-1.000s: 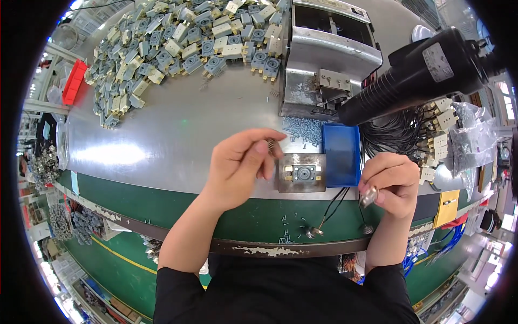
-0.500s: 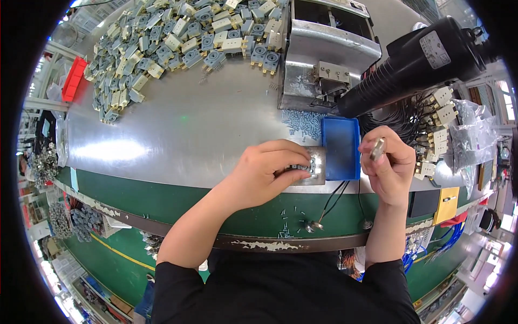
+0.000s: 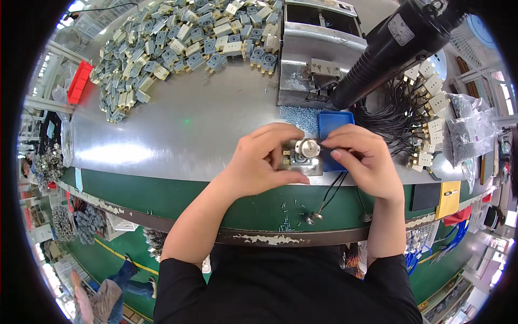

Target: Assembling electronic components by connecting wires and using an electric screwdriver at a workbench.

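My left hand [image 3: 261, 162] curls its fingers and thumb round a small grey plastic block [image 3: 300, 160], which sits on a metal plate [image 3: 314, 169]. Over the block is a round metal part [image 3: 308, 148] with a raised centre; whether it is seated or just above cannot be made out. My right hand [image 3: 362, 159] pinches at this part's right edge, where a short dark cable seems to run between finger and thumb. Behind that hand lies a blue tray [image 3: 335, 119], partly hidden, with loose screws [image 3: 300, 119] to its left.
A large heap of grey and cream blocks [image 3: 189, 40] covers the far left. A metal machine [image 3: 310, 48] and a black cylindrical tool [image 3: 377, 54] stand behind the tray. Wired blocks [image 3: 431, 129] lie right. Round metal parts on cables [image 3: 313, 217] rest near the front edge.
My right hand has moved left and down, bringing the round metal part over the grey block. My left hand has opened slightly round the block. A person has appeared at lower left.
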Demonstrator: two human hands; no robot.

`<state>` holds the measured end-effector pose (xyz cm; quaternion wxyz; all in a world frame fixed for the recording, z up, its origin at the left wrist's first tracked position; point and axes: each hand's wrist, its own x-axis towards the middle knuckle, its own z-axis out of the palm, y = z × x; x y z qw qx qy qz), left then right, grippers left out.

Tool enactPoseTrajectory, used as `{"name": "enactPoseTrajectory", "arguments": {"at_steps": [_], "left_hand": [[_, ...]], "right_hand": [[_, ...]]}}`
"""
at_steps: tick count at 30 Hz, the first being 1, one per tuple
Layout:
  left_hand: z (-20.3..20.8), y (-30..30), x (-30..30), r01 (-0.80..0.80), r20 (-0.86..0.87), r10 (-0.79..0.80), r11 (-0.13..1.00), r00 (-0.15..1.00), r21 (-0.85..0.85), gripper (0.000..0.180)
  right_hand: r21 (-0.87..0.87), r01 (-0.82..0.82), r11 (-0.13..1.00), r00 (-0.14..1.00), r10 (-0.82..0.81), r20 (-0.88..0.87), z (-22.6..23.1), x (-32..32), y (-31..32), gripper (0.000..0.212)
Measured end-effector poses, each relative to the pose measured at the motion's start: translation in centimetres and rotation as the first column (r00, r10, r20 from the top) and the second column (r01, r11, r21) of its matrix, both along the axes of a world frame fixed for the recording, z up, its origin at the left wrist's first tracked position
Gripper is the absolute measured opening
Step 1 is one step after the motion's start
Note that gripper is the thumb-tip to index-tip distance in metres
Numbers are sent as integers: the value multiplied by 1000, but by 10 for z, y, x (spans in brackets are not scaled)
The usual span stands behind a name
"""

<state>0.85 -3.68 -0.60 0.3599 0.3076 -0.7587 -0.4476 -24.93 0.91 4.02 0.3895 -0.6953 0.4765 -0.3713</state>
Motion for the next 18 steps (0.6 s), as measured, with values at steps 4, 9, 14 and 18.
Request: {"name": "enactPoseTrajectory", "arguments": {"at_steps": [4, 9, 14, 18], "left_hand": [[0, 3, -8, -70, -89, 59, 989, 994, -128, 39], [-5, -5, -9, 20, 61, 3, 931, 998, -364, 38], [-15, -3, -14, 36, 78, -9, 937, 997, -347, 39], [-13, -2, -14, 39, 54, -28, 976, 998, -216, 36]], "right_hand": [[-15, -41, 999, 998, 40, -51, -3, 2, 0, 23], [12, -101, 995, 990, 102, -96, -2, 1, -1, 21], [8, -84, 996, 985, 84, -153, -5, 1, 1, 21], [-11, -31, 999, 984, 29, -178, -6, 7, 6, 24]]}}
